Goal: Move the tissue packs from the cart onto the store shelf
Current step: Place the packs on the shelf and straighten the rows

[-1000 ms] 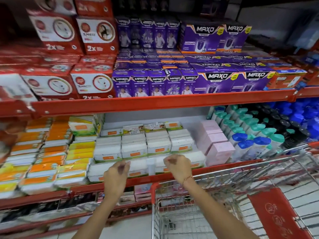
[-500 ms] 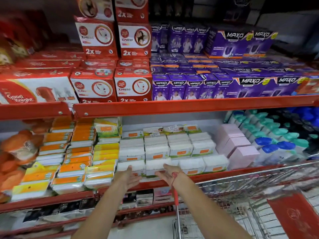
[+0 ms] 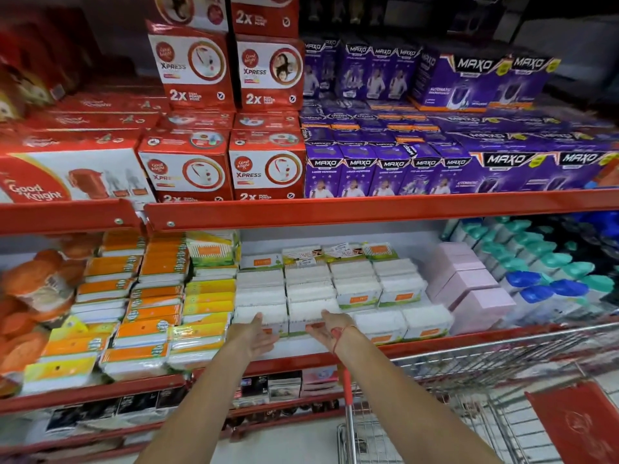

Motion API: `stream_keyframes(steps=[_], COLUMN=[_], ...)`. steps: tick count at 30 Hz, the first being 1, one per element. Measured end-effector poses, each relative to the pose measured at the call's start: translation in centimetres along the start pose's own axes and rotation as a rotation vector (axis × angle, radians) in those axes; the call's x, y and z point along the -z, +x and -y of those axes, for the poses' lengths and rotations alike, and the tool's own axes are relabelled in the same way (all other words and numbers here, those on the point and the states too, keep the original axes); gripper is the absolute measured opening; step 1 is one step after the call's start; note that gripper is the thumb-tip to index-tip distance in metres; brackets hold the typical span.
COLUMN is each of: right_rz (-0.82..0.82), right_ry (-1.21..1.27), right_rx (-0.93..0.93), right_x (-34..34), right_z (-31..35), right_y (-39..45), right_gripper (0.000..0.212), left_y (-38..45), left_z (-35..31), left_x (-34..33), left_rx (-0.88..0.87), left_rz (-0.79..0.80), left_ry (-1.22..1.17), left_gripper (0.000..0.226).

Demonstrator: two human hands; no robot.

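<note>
I stand before a red metal store shelf [image 3: 335, 214] in a shop aisle, its middle tier lined with a pale board and packed with goods. On the tier above sit red Good Knight boxes [image 3: 187, 169] and purple Maxo boxes [image 3: 395, 169]. On my tier, orange and yellow wrapped packs [image 3: 147, 329] fill the left, pink boxes [image 3: 469, 289] and bottles with teal and blue caps [image 3: 549, 279] the right. A lower tier holds dark packets, blurred.

The white tissue packs [image 3: 355, 291] lie in rows at the middle of this tier, stacked flat, their long sides running left to right along the shelf edge, orange labels facing me. The two front packs [image 3: 284, 316] sit just behind a bare strip of the board.

My left hand [image 3: 253, 338] and right hand [image 3: 326, 329] reach over the shelf lip, palms turned inward toward each other, fingers spread wide, holding nothing; the fingertips lie at the faces of the front packs, though I cannot tell whether they touch. A red thread circles my right wrist.

The wire cart [image 3: 485, 380] stands low at my right, its red handle [image 3: 348, 386] under my right forearm.
</note>
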State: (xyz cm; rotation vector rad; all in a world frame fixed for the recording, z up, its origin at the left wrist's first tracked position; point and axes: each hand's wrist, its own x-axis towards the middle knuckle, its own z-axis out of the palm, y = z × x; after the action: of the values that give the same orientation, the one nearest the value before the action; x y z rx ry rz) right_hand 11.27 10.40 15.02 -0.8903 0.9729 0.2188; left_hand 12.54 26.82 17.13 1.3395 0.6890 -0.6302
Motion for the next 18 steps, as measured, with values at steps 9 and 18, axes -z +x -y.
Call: stream_keyframes(steps=[9,18], right_rz=[0.117,0.025], right_ry=[-0.136,-0.1], right_rx=[0.012,0.008], right_x=[5.3,15.8], right_z=[0.8,5.8], right_y=[-3.5,-2.8], right_gripper=[0.056,0.044], left_y=[-0.7,-2.5], left_z=[2.9,6.2], left_x=[-3.5,-14.1], left_rx=[0.071,0.155], left_rz=[0.105,0.254], left_ry=[-0.001,0.048], left_gripper=[0.064,0.071])
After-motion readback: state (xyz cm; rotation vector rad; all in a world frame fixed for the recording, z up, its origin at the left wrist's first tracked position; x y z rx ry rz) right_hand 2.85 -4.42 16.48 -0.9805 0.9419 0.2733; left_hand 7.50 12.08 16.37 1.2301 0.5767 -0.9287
